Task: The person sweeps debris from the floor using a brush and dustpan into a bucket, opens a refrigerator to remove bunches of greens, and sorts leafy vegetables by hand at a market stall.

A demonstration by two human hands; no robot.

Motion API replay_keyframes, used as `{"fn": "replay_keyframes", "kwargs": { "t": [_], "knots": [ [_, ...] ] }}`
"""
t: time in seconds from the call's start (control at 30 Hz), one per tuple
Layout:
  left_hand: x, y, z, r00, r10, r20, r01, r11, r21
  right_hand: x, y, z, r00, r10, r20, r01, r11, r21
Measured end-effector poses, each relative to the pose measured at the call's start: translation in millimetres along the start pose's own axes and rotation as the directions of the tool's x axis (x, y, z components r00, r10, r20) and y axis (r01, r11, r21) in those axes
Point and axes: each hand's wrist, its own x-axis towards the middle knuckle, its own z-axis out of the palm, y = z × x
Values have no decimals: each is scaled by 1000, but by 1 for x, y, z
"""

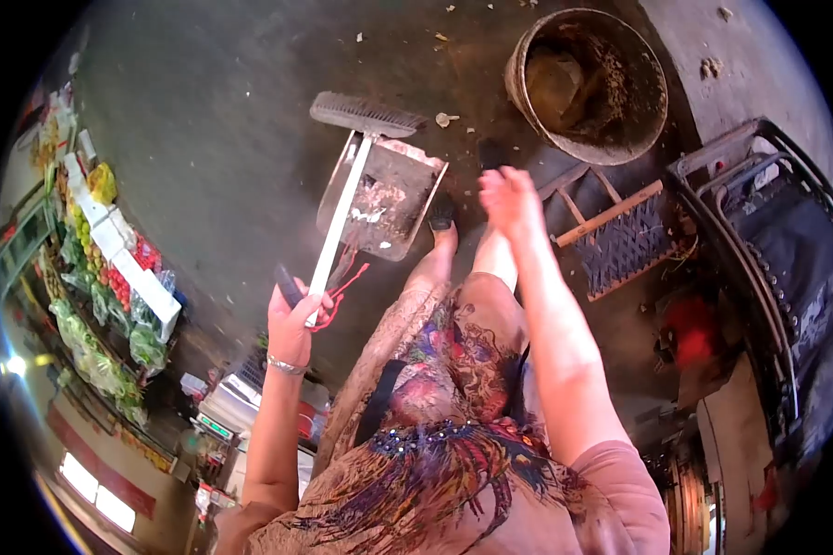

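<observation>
My left hand [292, 324] is closed around the white handle of a broom [344, 208], and a dark grip end [289, 287] also sticks up from this hand. I cannot tell whether that grip belongs to the dustpan. The broom's grey bristle head [366, 113] is at the far edge of a dustpan [393, 242] with scraps in it. Red string [350, 287] hangs beside the left hand. My right hand [512, 199] is held out over my leg, slightly blurred, its fingers loosely extended with nothing visible in them.
A dirty bucket [520, 79] with brown waste stands ahead right. Nearer are a stool with a woven strap seat [625, 242] and a dark metal-framed chair [773, 222]. Produce [125, 268] lines the left side, beside a scale [215, 425]. Small scraps [445, 119] dot the floor.
</observation>
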Motion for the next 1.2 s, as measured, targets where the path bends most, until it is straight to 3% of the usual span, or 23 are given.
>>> {"fn": "replay_keyframes", "kwargs": {
  "t": [0.03,0.07,0.1,0.2,0.27,0.33,0.37,0.4,0.47,0.57,0.67,0.7,0.73,0.8,0.83,0.87,1.0,1.07,1.1,1.13,1.2],
  "knots": [
    [-1,-1,-4,1000,-9,-16,9,1000,8,5,-27,-17,1000,9,16,-12,981,195],
    [-1,-3,-7,999,-15,-37,15,1000,17,18,-46,-28,983,-55,-178,103,955,277],
    [-4,-4,-11,998,-13,-64,15,1000,26,33,-64,-39,958,-56,-282,145,942,304],
    [-14,-7,-14,978,-91,-187,91,996,-10,42,-100,-30,931,-58,-360,187,923,336],
    [-18,-11,-21,968,-113,-224,119,993,16,58,-115,-45,976,-125,-178,181,921,344],
    [-32,-9,-26,927,-182,-328,176,983,-45,68,-121,-47,967,-230,-111,256,865,432],
    [-37,-6,-29,926,-198,-322,184,980,-75,69,-121,-47,957,-183,-224,261,880,397],
    [-40,-6,-34,926,-191,-325,175,981,-79,72,-122,-52,960,-182,-214,256,882,396],
    [-51,-14,-50,882,-236,-408,218,972,-89,66,-122,-56,893,-114,-436,317,847,427],
    [-73,-15,-64,843,-297,-449,237,954,-186,27,-127,-36,920,-184,-346,327,847,420],
    [-96,-27,-89,799,-300,-521,213,952,-221,-6,-137,-31,909,-325,-262,378,907,186],
    [-103,-23,-89,788,-310,-532,207,947,-245,-17,-146,-33,944,-311,-113,327,928,178],
    [-111,-21,-91,778,-326,-537,206,940,-271,-26,-154,-35,939,-305,-160,327,936,130],
    [-126,-40,-111,798,-274,-537,131,948,-289,-60,-166,-7,857,-411,-310,349,907,-237],
    [-137,-38,-115,786,-313,-534,134,928,-347,-61,-179,-15,832,-490,-260,344,824,-450],
    [-147,-33,-116,776,-354,-522,138,903,-406,-92,-178,32,804,-534,-264,363,790,-493],
    [-163,-40,-133,723,-403,-561,61,846,-530,-83,-218,66,850,-526,-5,454,739,-498],
    [-165,-41,-137,699,-387,-601,-10,836,-549,-93,-219,115,850,-525,-39,462,780,-423],
    [-163,-46,-141,707,-376,-599,-51,818,-573,-83,-227,121,926,-378,-4,334,822,-462],
    [-159,-48,-145,676,-416,-609,-51,798,-601,-69,-229,128,972,-225,-76,170,884,-435],
    [-155,-30,-141,616,-471,-631,-68,767,-638,-61,-217,145,981,-192,-25,154,851,-502]
  ]
}}
